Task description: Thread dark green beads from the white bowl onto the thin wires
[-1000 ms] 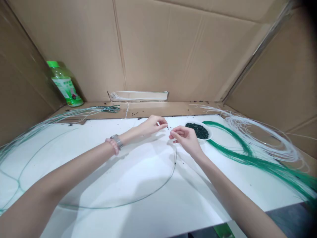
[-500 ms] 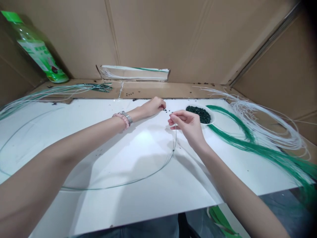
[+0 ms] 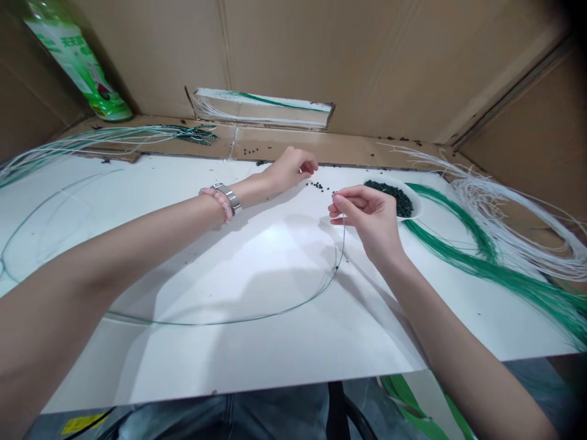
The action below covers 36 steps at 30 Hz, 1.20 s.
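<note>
My right hand [image 3: 373,214] pinches the end of a thin green cord [image 3: 275,316] between thumb and index finger. The cord hangs down and loops widely to the left across the white board [image 3: 183,360]. A small dark bead [image 3: 337,267] sits along it. My left hand [image 3: 291,169] is over the board's far edge, thumb and index finger apart, and nothing shows between them. Several small dark beads [image 3: 318,186] lie just beside its fingertips. Behind my right hand stands a white bowl [image 3: 417,205] of dark green beads [image 3: 397,197], partly hidden.
Right of the bowl lie bundled green cords [image 3: 481,272] and white cords [image 3: 541,244]. At the far left are mixed strands with dark beaded ends [image 3: 192,133]. A green bottle [image 3: 82,64] leans in the corner. Cardboard walls [image 3: 298,55] enclose the back, with a slot [image 3: 263,109].
My left thumb and index finger have parted, and more beads now show loose beside them. My right hand keeps its pinch on the cord. The whole view has shifted slightly.
</note>
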Each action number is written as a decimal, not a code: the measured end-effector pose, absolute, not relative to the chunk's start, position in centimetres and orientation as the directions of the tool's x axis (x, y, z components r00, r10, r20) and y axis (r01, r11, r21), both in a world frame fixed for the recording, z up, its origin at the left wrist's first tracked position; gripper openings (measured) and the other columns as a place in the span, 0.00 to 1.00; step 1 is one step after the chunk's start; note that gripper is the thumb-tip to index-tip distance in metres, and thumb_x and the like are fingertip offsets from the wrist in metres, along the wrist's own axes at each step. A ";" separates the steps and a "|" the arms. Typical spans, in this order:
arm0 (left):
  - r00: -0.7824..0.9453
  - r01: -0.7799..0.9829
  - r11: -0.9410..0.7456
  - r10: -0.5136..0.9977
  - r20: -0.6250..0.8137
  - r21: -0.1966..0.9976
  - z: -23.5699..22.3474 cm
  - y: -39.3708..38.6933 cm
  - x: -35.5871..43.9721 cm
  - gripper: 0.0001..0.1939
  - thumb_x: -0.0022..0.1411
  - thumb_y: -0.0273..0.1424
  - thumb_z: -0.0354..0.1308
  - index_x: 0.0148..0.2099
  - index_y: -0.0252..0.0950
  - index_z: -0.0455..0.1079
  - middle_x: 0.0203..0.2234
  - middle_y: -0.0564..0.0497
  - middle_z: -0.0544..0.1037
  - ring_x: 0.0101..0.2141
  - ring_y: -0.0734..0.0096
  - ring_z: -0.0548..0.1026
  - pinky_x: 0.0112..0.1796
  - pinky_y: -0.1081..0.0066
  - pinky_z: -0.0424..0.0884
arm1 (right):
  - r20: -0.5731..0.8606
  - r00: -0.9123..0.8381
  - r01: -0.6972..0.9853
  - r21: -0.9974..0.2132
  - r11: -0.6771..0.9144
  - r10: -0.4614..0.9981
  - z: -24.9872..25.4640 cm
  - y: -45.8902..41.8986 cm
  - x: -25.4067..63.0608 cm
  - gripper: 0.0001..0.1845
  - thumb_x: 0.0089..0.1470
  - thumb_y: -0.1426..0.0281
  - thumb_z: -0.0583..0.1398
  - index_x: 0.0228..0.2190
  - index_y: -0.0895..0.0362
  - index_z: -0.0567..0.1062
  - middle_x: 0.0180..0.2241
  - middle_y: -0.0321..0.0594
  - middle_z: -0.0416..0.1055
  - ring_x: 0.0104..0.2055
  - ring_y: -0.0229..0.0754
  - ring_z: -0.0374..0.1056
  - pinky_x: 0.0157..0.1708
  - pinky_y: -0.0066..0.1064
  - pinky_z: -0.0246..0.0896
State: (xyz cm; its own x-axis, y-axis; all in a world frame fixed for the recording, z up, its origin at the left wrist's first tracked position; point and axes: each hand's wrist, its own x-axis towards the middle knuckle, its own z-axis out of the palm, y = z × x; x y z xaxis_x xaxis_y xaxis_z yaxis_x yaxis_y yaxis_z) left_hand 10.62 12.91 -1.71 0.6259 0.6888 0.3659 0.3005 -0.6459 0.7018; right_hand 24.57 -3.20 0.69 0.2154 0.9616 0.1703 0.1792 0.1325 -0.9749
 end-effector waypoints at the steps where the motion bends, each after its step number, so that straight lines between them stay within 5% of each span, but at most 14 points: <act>1: 0.599 0.287 -0.618 0.712 0.366 0.732 -1.3 12.5 10.0 0.06 0.53 0.20 0.58 0.35 0.28 0.72 0.31 0.45 0.78 0.33 0.70 0.74 0.39 0.68 0.69 | 0.182 0.216 0.192 -0.971 0.142 0.959 0.6 -3.1 24.5 0.05 0.46 0.69 0.64 0.25 0.57 0.75 0.20 0.35 0.73 0.25 0.36 0.72 0.25 0.26 0.71; 5: 0.511 0.186 -0.469 0.797 0.322 0.863 -0.1 8.8 6.4 0.08 0.56 0.25 0.60 0.40 0.28 0.69 0.33 0.43 0.80 0.34 0.70 0.77 0.39 0.68 0.72 | 0.245 0.200 0.239 -0.951 0.195 0.949 0.9 -2.9 23.7 0.04 0.46 0.70 0.64 0.25 0.57 0.75 0.21 0.34 0.72 0.24 0.35 0.71 0.25 0.26 0.70; 8: 0.432 -0.125 -0.061 0.895 0.110 0.990 0.2 4.6 3.5 0.10 0.54 0.26 0.64 0.38 0.31 0.69 0.33 0.47 0.81 0.35 0.73 0.77 0.42 0.68 0.71 | 0.280 0.143 0.251 -0.938 0.239 0.949 1.7 -2.8 22.0 0.03 0.47 0.71 0.64 0.25 0.57 0.75 0.22 0.34 0.72 0.25 0.35 0.71 0.27 0.27 0.72; 13: 0.419 -0.444 0.296 0.903 -0.095 0.846 0.0 -0.7 0.8 0.07 0.55 0.21 0.62 0.38 0.33 0.70 0.32 0.51 0.81 0.36 0.79 0.78 0.46 0.74 0.70 | 0.332 -0.003 0.273 -0.907 0.320 0.943 3.2 -3.3 18.5 0.02 0.48 0.73 0.63 0.25 0.57 0.75 0.25 0.35 0.73 0.26 0.36 0.72 0.28 0.28 0.72; 19: 0.344 -0.561 0.246 0.938 -0.048 0.791 -0.5 -2.4 0.2 0.07 0.53 0.21 0.65 0.34 0.32 0.71 0.29 0.54 0.79 0.32 0.81 0.76 0.40 0.78 0.70 | 0.316 -0.049 0.303 -0.899 0.316 0.947 2.5 -4.7 15.8 0.03 0.50 0.72 0.63 0.25 0.57 0.74 0.24 0.35 0.73 0.26 0.35 0.71 0.25 0.26 0.70; 36: 0.358 -0.511 0.072 0.924 0.136 0.856 -1.7 -3.0 0.0 0.05 0.57 0.24 0.65 0.36 0.37 0.72 0.32 0.56 0.79 0.35 0.81 0.77 0.40 0.81 0.72 | 0.453 -0.087 0.443 -0.780 0.442 0.887 1.2 -6.5 15.6 0.06 0.50 0.79 0.61 0.28 0.56 0.74 0.30 0.34 0.76 0.35 0.36 0.74 0.32 0.25 0.74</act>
